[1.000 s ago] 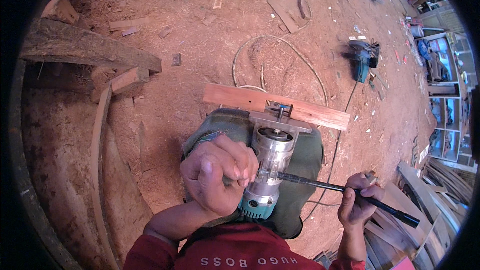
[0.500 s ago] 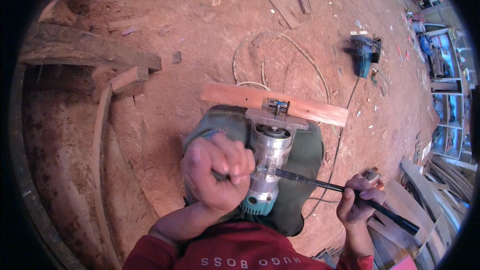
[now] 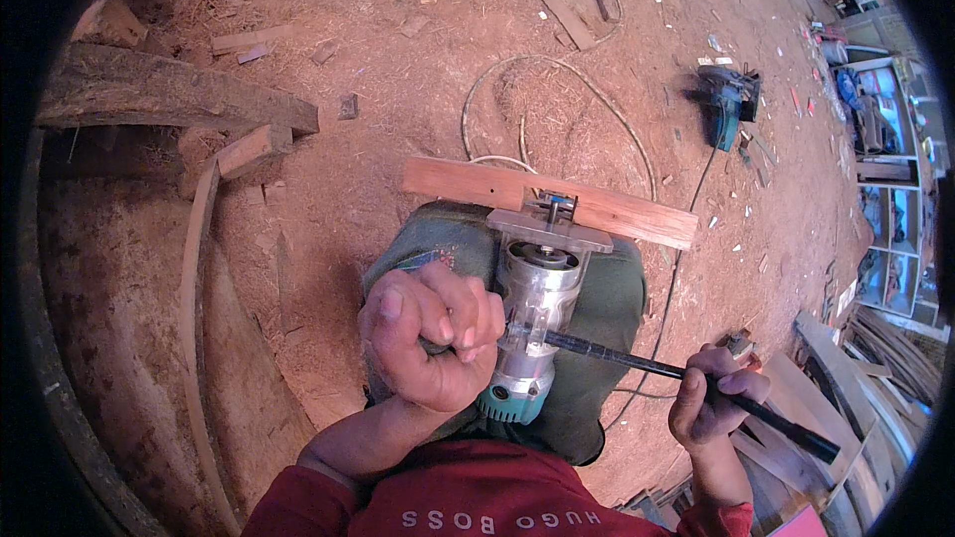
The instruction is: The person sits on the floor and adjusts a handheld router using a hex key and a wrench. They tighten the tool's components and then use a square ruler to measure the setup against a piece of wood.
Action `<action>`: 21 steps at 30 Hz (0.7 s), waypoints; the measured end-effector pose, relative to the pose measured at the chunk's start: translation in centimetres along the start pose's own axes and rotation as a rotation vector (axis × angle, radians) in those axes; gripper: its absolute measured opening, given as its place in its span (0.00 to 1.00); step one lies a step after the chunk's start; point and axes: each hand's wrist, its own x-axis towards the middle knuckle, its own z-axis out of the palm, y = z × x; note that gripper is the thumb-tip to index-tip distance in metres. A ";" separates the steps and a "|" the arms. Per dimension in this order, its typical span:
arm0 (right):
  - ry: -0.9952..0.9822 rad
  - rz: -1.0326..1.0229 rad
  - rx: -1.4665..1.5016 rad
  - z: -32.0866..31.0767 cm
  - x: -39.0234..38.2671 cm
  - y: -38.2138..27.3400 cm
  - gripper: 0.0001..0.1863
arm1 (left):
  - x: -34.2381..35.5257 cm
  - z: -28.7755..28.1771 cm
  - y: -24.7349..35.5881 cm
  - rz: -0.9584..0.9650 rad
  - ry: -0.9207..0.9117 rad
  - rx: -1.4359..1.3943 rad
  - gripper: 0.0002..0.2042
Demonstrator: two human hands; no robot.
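Flanking one power tool [image 3: 543, 293], two hands [image 3: 428, 333] [image 3: 712, 400] curl, one around one rod [image 3: 637, 362].

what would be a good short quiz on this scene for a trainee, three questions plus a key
1. Multiple choice: the end cap of the silver-bodied tool is A) red, B) teal or C) yellow?
2. True or false: the right hand holds the black rod.
3. Fill in: the saw-like power tool beyond the lap rests on the ____.

Key: 1 B; 2 true; 3 floor.
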 end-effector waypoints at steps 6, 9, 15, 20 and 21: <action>-0.014 0.103 0.038 0.0 0.2 -0.9 0.20 | -0.2 0.0 0.2 -0.007 0.002 0.014 0.18; 0.012 0.150 0.075 0.1 -0.2 -1.0 0.19 | -0.3 0.1 0.2 -0.014 0.001 0.030 0.19; 0.022 0.197 0.072 0.0 0.0 -1.8 0.19 | -0.4 0.2 0.2 -0.025 0.005 0.045 0.19; 0.005 0.149 0.072 0.0 0.4 -1.6 0.19 | -0.1 0.5 0.7 -0.029 0.035 0.026 0.19; 0.022 0.155 0.081 0.0 0.3 -1.5 0.19 | 0.1 0.6 0.9 -0.051 0.016 0.063 0.19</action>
